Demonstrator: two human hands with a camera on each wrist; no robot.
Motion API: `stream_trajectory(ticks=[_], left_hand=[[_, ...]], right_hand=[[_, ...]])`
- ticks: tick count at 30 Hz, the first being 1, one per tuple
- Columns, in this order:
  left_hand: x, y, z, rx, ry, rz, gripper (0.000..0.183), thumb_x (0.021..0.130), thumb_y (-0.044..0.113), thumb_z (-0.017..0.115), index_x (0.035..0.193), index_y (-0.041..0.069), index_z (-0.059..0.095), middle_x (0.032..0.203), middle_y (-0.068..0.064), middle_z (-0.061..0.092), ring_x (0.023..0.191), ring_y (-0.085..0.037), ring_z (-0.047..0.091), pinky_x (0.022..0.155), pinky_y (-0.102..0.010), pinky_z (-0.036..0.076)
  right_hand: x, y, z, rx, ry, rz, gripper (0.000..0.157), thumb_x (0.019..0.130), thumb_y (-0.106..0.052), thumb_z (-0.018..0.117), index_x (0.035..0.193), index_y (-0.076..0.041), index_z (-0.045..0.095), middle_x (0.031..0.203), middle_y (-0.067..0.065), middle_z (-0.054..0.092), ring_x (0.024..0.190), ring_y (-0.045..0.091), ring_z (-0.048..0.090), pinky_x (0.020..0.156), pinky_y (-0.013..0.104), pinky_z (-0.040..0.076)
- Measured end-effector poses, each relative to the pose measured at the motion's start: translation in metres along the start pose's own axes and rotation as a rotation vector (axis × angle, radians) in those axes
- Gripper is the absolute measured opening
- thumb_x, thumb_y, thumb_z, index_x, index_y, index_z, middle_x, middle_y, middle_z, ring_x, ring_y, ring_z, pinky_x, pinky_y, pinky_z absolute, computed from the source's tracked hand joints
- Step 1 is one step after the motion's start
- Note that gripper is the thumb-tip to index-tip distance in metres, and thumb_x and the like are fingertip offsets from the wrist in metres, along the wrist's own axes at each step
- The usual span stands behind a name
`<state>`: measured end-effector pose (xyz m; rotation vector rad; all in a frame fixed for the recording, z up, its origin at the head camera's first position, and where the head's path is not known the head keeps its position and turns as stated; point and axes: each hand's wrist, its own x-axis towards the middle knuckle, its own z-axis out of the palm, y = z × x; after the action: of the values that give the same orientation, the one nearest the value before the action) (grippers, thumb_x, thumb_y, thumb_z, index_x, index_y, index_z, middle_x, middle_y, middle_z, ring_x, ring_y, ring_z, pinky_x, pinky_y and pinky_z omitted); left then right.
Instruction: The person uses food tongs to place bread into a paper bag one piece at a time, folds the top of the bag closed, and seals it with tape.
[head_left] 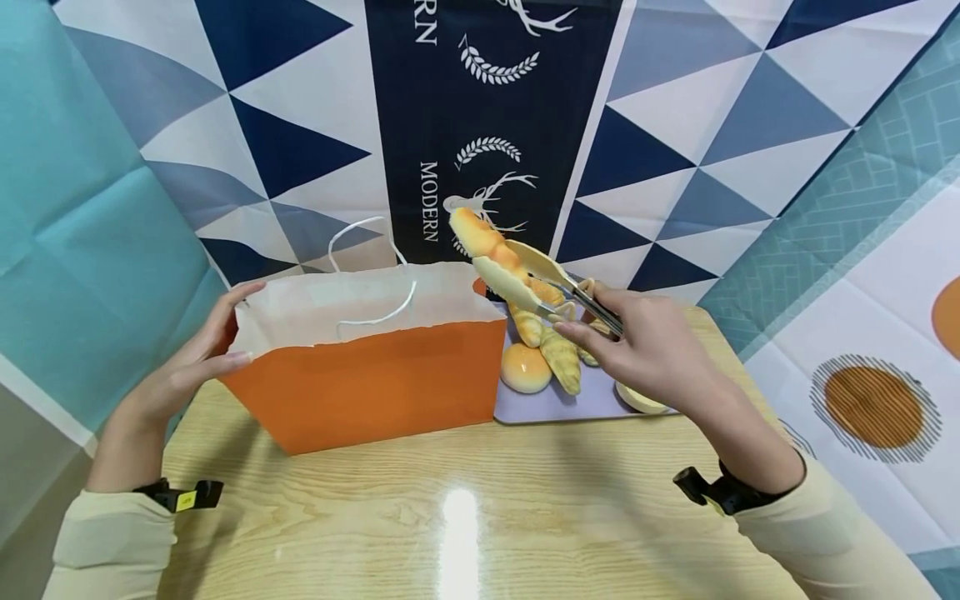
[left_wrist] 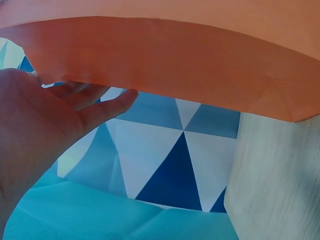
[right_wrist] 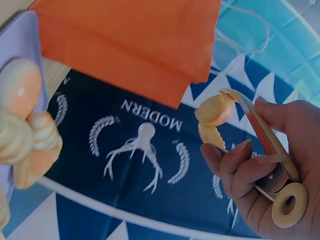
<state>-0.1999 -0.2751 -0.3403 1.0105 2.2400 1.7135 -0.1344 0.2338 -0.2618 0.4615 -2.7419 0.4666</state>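
Landmark: orange paper bag (head_left: 375, 383), mouth up. Long bread (head_left: 468, 232) sits high between the tips of the tongs (head_left: 506, 283), by the bag's far right corner; long axis slants, upper end toward the mouth, lower end away to the right, that end hard to part from bread behind. Right hand (head_left: 652, 342), nearer the bread, lies right of the bag, fingers clamped on the tongs. Left hand (head_left: 187, 358) at the bag's left end, thumb and fingers apart, touching the rim. Likely obstacles: the bag's right rim, white cord handle (head_left: 414, 292) across its mouth. Right of the bag, purple tray (head_left: 555, 408) with round bun (head_left: 525, 369) and pointed roll (head_left: 561, 358).
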Motion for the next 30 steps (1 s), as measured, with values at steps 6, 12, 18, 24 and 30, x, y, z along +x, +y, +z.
stream_trajectory(ticks=[6,12,18,24,30], left_hand=[[0.003,-0.001,0.001,0.003,-0.006,0.009,0.079,0.091,-0.010,0.041,0.158,0.013,0.007,0.155,-0.010,0.011,0.135,-0.024,0.017,0.101,-0.016,0.025],[0.003,-0.002,0.001,0.002,-0.014,0.025,0.078,0.091,-0.009,0.042,0.158,0.011,0.007,0.157,-0.007,0.006,0.138,-0.022,0.011,0.102,-0.015,0.021],[0.003,-0.003,0.000,0.002,-0.016,0.035,0.079,0.090,-0.010,0.041,0.158,0.011,0.006,0.155,-0.008,0.010,0.135,-0.023,0.016,0.102,-0.015,0.024],[0.003,-0.003,0.000,-0.001,-0.015,0.039,0.080,0.089,-0.011,0.042,0.158,0.010,0.006,0.156,-0.007,0.008,0.136,-0.023,0.013,0.102,-0.015,0.023],[0.002,-0.002,-0.001,-0.012,-0.014,0.047,0.081,0.088,-0.010,0.042,0.158,0.009,0.006,0.157,-0.008,0.007,0.138,-0.023,0.009,0.104,-0.017,0.020]], right_hand=[[0.005,-0.018,0.004,0.029,-0.035,-0.053,0.055,0.089,-0.060,0.059,0.115,-0.013,0.068,0.064,-0.003,0.057,0.041,0.013,0.035,0.040,0.031,0.031],[0.006,-0.026,0.013,-0.001,-0.047,-0.088,0.052,0.088,-0.065,0.057,0.110,-0.019,0.067,0.059,-0.004,0.043,0.045,0.012,0.036,0.041,0.029,0.028],[0.009,-0.028,0.018,0.034,-0.071,-0.101,0.057,0.087,-0.065,0.058,0.116,-0.017,0.067,0.058,-0.002,0.037,0.046,0.013,0.035,0.043,0.029,0.028],[0.013,-0.030,0.021,0.032,-0.068,-0.115,0.048,0.087,-0.065,0.058,0.100,-0.019,0.065,0.058,-0.002,0.034,0.046,0.014,0.033,0.043,0.028,0.024],[0.015,-0.032,0.022,0.018,-0.085,-0.116,0.042,0.088,-0.064,0.058,0.084,-0.022,0.058,0.056,-0.003,0.034,0.046,0.014,0.035,0.043,0.028,0.022]])
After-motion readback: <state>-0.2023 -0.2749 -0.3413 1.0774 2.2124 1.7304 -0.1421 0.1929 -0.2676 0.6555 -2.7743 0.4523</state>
